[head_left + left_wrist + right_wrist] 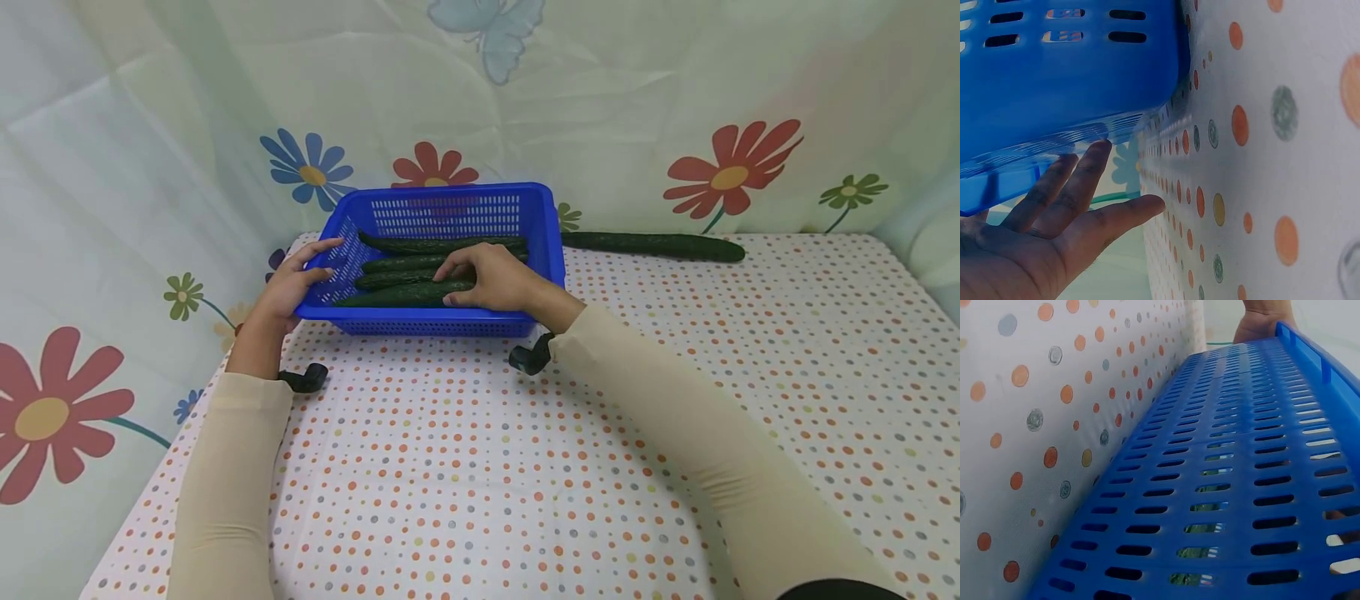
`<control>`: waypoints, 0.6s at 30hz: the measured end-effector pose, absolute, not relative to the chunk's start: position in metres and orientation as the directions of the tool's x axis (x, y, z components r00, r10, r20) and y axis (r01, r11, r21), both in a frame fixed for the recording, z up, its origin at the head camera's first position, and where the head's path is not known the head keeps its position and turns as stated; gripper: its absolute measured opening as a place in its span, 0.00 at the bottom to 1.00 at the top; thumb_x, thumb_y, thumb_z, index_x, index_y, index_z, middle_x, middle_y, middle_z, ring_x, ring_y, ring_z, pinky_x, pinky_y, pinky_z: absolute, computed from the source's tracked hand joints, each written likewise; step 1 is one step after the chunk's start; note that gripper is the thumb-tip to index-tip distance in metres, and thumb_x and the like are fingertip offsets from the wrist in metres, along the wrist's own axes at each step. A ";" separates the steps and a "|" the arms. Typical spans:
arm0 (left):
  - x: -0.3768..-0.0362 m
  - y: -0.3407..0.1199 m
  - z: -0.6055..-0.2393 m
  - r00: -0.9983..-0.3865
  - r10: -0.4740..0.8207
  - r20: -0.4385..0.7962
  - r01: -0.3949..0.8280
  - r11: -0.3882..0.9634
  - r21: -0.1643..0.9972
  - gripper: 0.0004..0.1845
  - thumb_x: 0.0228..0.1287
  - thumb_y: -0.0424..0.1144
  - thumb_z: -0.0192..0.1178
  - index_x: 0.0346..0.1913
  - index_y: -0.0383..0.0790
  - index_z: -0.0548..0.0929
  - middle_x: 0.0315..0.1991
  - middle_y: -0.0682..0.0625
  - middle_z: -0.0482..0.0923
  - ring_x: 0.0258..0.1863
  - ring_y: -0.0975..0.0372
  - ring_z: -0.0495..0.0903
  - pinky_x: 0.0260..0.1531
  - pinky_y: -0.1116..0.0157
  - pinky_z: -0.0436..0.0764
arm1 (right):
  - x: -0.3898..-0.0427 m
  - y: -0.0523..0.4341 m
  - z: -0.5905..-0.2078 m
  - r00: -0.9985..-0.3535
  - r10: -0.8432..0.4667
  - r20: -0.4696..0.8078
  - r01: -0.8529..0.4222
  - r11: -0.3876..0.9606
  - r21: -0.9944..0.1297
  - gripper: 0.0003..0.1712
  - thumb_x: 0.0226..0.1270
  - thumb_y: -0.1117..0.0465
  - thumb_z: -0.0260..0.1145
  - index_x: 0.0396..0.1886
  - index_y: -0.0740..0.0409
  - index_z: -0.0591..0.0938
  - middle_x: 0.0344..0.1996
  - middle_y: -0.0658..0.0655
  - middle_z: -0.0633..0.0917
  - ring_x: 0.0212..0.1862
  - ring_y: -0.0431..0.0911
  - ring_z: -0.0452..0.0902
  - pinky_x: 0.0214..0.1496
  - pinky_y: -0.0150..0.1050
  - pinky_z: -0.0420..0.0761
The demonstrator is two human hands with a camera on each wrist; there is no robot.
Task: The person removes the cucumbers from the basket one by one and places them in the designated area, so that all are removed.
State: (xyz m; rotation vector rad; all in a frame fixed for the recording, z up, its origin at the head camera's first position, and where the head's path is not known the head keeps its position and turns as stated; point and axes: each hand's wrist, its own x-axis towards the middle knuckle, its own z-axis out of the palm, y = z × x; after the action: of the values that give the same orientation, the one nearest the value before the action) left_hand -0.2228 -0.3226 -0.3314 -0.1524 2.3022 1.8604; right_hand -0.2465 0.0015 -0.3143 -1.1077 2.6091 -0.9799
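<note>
Your left grip [283, 290] is clamped on the left rim of the blue plastic basket [420, 315], thumb and a finger over the edge and other fingers along the outer wall, probably to keep it steady. Your right grip [491, 279] reaches inside, thumb and fingers apparently closed around the nearest cucumber [390, 296], near its right end. Behind it, three more cucumbers [420, 245] lie lengthwise, presumably because that suits the basket's long shape. A loose cucumber [652, 245] lies on the dotted bench [427, 467], just beside the basket's right end.
</note>
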 end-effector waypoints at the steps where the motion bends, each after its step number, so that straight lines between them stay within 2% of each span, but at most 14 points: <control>1: -0.223 -0.322 -0.331 -0.979 0.031 -0.202 -0.191 0.212 0.959 0.25 0.70 0.37 0.44 0.66 0.63 0.64 0.74 0.52 0.41 0.64 0.48 0.61 0.35 0.69 0.83 | -0.245 0.002 -0.314 -0.717 -0.681 0.147 -0.610 0.512 -0.605 0.16 0.54 0.52 0.69 0.45 0.42 0.81 0.46 0.46 0.82 0.48 0.41 0.76 0.49 0.39 0.78; 6: -0.223 -0.321 -0.330 -0.979 0.014 -0.204 -0.196 0.216 0.956 0.25 0.69 0.36 0.44 0.65 0.64 0.65 0.74 0.53 0.40 0.65 0.45 0.60 0.35 0.64 0.84 | -0.239 0.002 -0.314 -0.710 -0.624 0.327 -0.687 0.512 -0.516 0.16 0.58 0.52 0.66 0.47 0.45 0.81 0.46 0.47 0.82 0.43 0.41 0.76 0.45 0.38 0.77; 10: -0.224 -0.321 -0.330 -0.978 -0.006 -0.207 -0.203 0.214 0.955 0.25 0.69 0.36 0.44 0.64 0.64 0.66 0.74 0.53 0.42 0.65 0.43 0.60 0.34 0.61 0.84 | -0.236 0.001 -0.313 -0.689 -0.578 0.437 -0.723 0.508 -0.469 0.17 0.58 0.53 0.66 0.48 0.46 0.81 0.47 0.48 0.82 0.50 0.42 0.75 0.52 0.39 0.76; 15: -0.224 -0.322 -0.329 -0.977 0.005 -0.214 -0.209 0.200 0.957 0.25 0.69 0.35 0.44 0.65 0.63 0.65 0.74 0.52 0.42 0.62 0.43 0.64 0.31 0.63 0.84 | -0.234 0.001 -0.312 -0.668 -0.564 0.485 -0.743 0.488 -0.457 0.17 0.58 0.53 0.66 0.48 0.46 0.81 0.47 0.48 0.82 0.52 0.43 0.75 0.54 0.40 0.75; 18: -0.224 -0.321 -0.329 -0.977 0.003 -0.213 -0.208 0.206 0.956 0.25 0.68 0.36 0.44 0.65 0.63 0.65 0.73 0.52 0.43 0.62 0.44 0.64 0.35 0.60 0.84 | -0.234 0.003 -0.311 -0.675 -0.554 0.488 -0.738 0.484 -0.471 0.17 0.58 0.52 0.66 0.48 0.46 0.81 0.47 0.48 0.82 0.54 0.42 0.74 0.56 0.40 0.75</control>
State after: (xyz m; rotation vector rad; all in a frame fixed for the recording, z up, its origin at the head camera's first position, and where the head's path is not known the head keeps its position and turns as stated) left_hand -0.2241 -0.3206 -0.3292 -0.1974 2.3031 1.8696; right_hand -0.2337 0.0033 -0.3111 -1.3088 2.9319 -1.1638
